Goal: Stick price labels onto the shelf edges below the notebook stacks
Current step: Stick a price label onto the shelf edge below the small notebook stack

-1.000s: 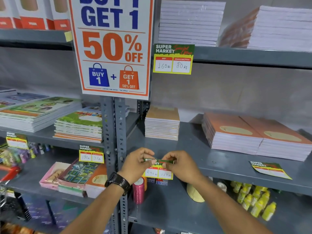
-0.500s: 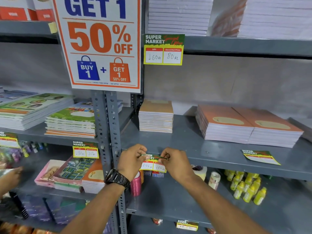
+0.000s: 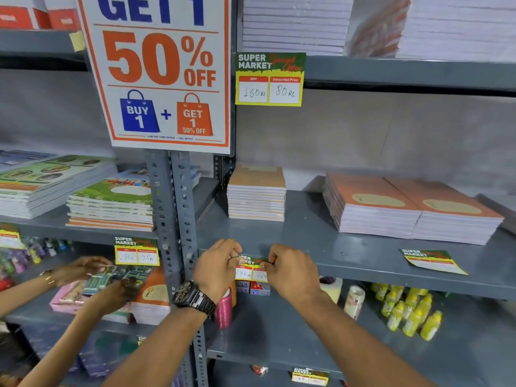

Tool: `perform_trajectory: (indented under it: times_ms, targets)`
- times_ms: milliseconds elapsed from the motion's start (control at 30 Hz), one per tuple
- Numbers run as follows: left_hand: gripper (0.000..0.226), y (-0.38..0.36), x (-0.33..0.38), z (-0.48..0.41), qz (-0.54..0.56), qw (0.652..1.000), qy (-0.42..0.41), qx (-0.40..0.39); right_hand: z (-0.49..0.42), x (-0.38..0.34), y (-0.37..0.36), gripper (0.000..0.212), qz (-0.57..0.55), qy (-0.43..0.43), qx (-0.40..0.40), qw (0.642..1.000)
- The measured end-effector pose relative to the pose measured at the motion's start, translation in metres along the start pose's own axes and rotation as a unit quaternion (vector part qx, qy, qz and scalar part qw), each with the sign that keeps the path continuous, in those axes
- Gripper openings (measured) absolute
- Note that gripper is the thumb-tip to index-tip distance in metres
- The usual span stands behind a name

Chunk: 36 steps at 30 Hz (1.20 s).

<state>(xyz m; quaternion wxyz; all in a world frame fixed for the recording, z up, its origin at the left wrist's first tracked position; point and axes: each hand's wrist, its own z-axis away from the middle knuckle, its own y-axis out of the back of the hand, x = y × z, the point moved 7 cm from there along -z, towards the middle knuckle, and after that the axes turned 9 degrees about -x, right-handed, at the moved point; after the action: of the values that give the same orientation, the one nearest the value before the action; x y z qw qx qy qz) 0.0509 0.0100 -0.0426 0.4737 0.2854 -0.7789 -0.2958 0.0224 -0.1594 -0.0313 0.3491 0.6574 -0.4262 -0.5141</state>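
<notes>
Left hand [image 3: 216, 268] and right hand [image 3: 291, 270]: fingers pinched together on the top corners of the price label [image 3: 252, 268], held against the shelf edge [image 3: 363, 270] below the notebook stack [image 3: 256, 195]. Label reads "SUPER MARKET", handwritten "246" partly legible. Both palms down, wrists low, watch [image 3: 194, 298] on left wrist.

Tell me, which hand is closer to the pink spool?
Left. The left hand is just above the pink spool; the right hand is farther off, up and to its right.
</notes>
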Motion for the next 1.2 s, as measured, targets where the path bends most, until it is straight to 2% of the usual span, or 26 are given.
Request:
perform_trajectory:
  times_ms: [133, 300, 433, 533, 667, 733, 900, 1200]
  targets:
    - [0.014, 0.003, 0.001, -0.001, -0.031, 1.0, 0.003, 0.005, -0.003, -0.001, 0.004, 0.026, 0.026, 0.025, 0.006, 0.999]
    - [0.016, 0.012, 0.008, 0.007, -0.16, 0.987, -0.017, 0.028, -0.001, -0.001, 0.002, 0.03, 0.047, 0.042, 0.007, 0.998]
    - [0.023, -0.014, 0.026, 0.036, -0.273, 0.95, -0.141, 0.063, -0.002, 0.002, 0.002, 0.026, 0.014, 0.036, -0.012, 0.999]
    - [0.046, -0.05, 0.027, 0.056, -0.298, 0.933, -0.198, 0.024, -0.001, 0.003, 0.005, 0.012, -0.006, 0.043, -0.02, 0.999]
    - [0.077, -0.086, 0.015, 0.059, -0.319, 0.934, -0.156, -0.044, 0.001, 0.006, 0.009, 0.009, -0.021, 0.044, -0.031, 0.998]
    - [0.084, -0.095, 0.012, 0.056, -0.315, 0.938, -0.129, -0.06, 0.001, 0.008, 0.009, 0.009, -0.029, 0.044, -0.034, 0.998]
    - [0.086, -0.111, 0.009, 0.048, -0.302, 0.945, -0.101, -0.069, 0.0, 0.011, 0.01, 0.01, -0.032, 0.05, -0.036, 0.998]
    - [0.092, -0.12, -0.002, 0.042, -0.309, 0.94, -0.139, -0.044, -0.004, 0.013, 0.007, 0.011, -0.032, 0.07, -0.023, 0.997]
